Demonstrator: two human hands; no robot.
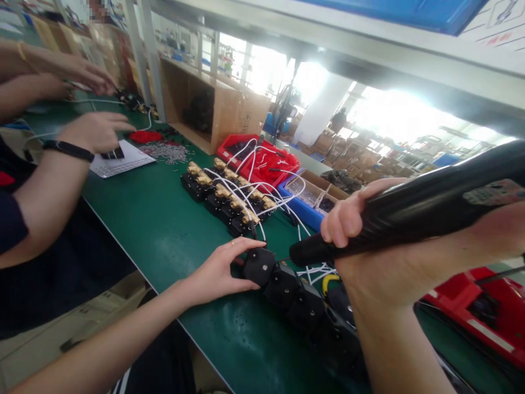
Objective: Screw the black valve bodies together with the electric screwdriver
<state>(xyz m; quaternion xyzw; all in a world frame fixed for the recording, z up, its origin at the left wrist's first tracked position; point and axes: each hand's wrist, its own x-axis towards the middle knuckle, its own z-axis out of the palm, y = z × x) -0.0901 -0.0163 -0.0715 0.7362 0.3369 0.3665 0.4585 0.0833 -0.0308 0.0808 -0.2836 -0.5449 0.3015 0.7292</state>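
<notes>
Black inline screwdriver [410,202] gripped in right hand [379,273]; black housing [258,266] pinched by left hand [215,276]. Bit [283,259] best kept straight, housing braced against twist.

Open passage lay along the green table [151,235] between the left hand [219,273] and the co-worker's banded forearm [51,180]. Beyond that hand, brass-topped black units [229,200] and arching white cables [315,271] obstructed low travel. To its right, a row of black housings [287,290] formed a barrier, with the slanting black tool [418,202] above; a shelf [369,46] bounded the height.
</notes>
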